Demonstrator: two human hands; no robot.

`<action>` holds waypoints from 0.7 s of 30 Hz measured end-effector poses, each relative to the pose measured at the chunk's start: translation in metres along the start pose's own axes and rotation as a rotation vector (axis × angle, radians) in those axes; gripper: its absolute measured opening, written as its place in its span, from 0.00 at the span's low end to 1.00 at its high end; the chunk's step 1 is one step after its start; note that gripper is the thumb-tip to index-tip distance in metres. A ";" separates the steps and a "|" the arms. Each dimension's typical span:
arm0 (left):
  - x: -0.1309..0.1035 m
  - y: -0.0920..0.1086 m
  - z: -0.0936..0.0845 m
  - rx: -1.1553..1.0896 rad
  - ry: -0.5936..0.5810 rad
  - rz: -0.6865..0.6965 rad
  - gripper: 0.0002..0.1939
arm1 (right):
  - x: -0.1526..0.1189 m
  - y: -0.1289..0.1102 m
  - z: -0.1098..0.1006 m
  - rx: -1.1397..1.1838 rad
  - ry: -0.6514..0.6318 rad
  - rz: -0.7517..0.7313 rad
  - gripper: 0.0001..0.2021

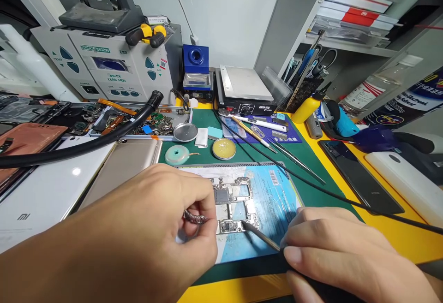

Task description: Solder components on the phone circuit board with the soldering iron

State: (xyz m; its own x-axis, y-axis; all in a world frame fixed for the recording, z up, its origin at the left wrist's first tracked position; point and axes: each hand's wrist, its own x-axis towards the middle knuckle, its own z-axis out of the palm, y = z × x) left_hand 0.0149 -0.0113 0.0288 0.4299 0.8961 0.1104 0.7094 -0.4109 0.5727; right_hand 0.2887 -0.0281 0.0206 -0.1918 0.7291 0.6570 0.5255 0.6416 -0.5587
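Circuit board lies on a blue-and-white sheet, apparently mid-job, remainder unclear, as fingers of the left hand pinch a braided piece and those of the right hand grip a soldering iron, tip at the board's near edge.

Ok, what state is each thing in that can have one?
Left hand: closed on a dark braided strand
Right hand: closed on a soldering iron
Soldering iron: tip at the lower right of the circuit board, contact uncertain
Circuit board: flat, partly hidden by left hand
Yellow paste tin: open
Tweezers: lying down, unheld
Black phone: lying flat
Hot plate: on or off unclear
Hot-air station: display unreadable
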 end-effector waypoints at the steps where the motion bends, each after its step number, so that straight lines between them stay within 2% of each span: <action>1: 0.001 0.000 0.000 0.005 -0.005 0.015 0.12 | -0.010 0.002 -0.001 -0.017 0.048 -0.035 0.10; 3: 0.002 0.000 0.001 0.018 -0.003 0.017 0.12 | -0.027 0.005 -0.001 -0.067 0.132 -0.090 0.18; 5: 0.002 -0.001 0.003 0.016 0.035 0.012 0.13 | -0.035 0.005 0.000 -0.098 0.128 -0.077 0.20; 10: 0.001 -0.001 0.007 0.004 0.078 0.019 0.14 | -0.036 0.002 0.008 -0.094 0.233 0.013 0.22; 12: 0.002 0.001 0.006 0.004 0.084 0.012 0.14 | -0.033 0.003 0.005 -0.069 0.264 -0.016 0.23; 14: 0.005 0.002 0.005 -0.007 0.089 0.020 0.14 | -0.028 0.004 -0.005 -0.050 0.215 -0.038 0.20; 15: 0.007 0.002 0.005 -0.016 0.091 0.034 0.14 | -0.024 0.006 -0.011 -0.023 0.141 -0.062 0.14; 16: 0.008 0.003 0.005 -0.022 0.091 0.045 0.14 | -0.019 0.007 -0.018 -0.034 -0.032 0.050 0.06; 17: 0.008 0.003 0.005 -0.027 0.098 0.055 0.14 | -0.013 0.007 -0.025 0.015 -0.176 0.116 0.13; 18: 0.009 0.003 0.006 -0.031 0.106 0.065 0.14 | -0.007 0.008 -0.030 0.085 -0.122 0.174 0.18; 19: 0.009 0.004 0.005 -0.032 0.113 0.070 0.14 | 0.000 0.007 -0.033 0.157 -0.087 0.284 0.17; 20: 0.009 0.004 0.005 -0.034 0.127 0.077 0.14 | 0.007 0.007 -0.034 0.242 -0.059 0.376 0.15; 21: 0.010 0.006 0.005 -0.040 0.131 0.088 0.15 | 0.014 0.005 -0.034 0.335 -0.100 0.503 0.11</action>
State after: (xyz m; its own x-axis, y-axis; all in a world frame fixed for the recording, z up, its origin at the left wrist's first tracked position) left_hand 0.0256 -0.0058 0.0292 0.4107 0.8724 0.2650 0.6486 -0.4838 0.5875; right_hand 0.3171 -0.0229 0.0441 -0.0727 0.9706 0.2296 0.2857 0.2408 -0.9276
